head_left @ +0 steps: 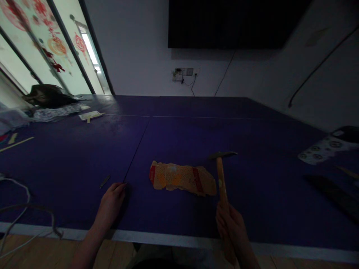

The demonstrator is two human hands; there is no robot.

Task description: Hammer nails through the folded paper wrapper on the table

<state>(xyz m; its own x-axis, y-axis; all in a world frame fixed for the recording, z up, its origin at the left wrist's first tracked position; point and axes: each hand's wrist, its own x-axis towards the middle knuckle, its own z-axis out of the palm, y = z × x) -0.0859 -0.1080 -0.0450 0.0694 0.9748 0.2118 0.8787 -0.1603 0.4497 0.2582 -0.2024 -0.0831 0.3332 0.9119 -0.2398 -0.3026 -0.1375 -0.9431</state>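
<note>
My right hand (pixel 231 228) is closed around the wooden handle of a hammer (pixel 221 179). The hammer's dark, narrow head points away from me, just above or on the purple tabletop (pixel 179 138); which of the two I cannot tell. Between my hands lies a flat, torn piece of printed cardboard (pixel 179 177) with ragged edges and red bands. To its left, my left hand (pixel 112 201) rests by the table with its fingers pinched together. Whatever is between those fingertips is too small and dark to name. A small, thin grey strip (pixel 104 181) lies just beyond that hand.
White and grey cables (pixel 26 201) loop over the left front edge. A dark bag (pixel 50 96) and a small white tray-like item (pixel 91 115) are at the far left. On the right are a patterned cloth (pixel 322 149) and a long dark object (pixel 332 194). A wall stands behind.
</note>
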